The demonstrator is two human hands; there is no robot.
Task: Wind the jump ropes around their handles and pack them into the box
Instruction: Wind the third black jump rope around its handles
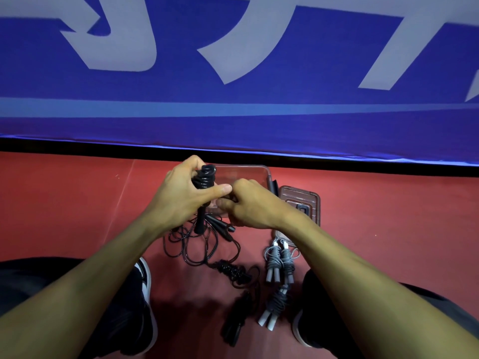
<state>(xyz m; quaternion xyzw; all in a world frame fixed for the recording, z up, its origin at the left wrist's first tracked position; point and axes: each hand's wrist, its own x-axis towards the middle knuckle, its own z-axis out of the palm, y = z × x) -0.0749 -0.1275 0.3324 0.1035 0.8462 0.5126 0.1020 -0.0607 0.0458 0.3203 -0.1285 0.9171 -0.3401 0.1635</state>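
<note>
My left hand (pixel 178 195) grips a black jump rope (pixel 205 177) coiled round its upright handles, held above the red floor. My right hand (pixel 248 206) pinches the rope's end just beside my left thumb. Loose black rope (pixel 197 242) with two more black handles lies tangled on the floor beneath. The clear plastic box (pixel 255 174) sits behind my hands, partly hidden by them. Another wound black rope (pixel 233 272) lies closer to me. Two wound grey ropes (pixel 281 260) rest on the right, and a third grey rope (pixel 276 304) lies below them.
The box's brownish lid (pixel 302 203) lies flat right of the box. A blue banner wall (pixel 233 73) closes off the far side. My knees and shoes (pixel 145 281) flank the ropes. A dark bundle (pixel 236 322) lies near my feet.
</note>
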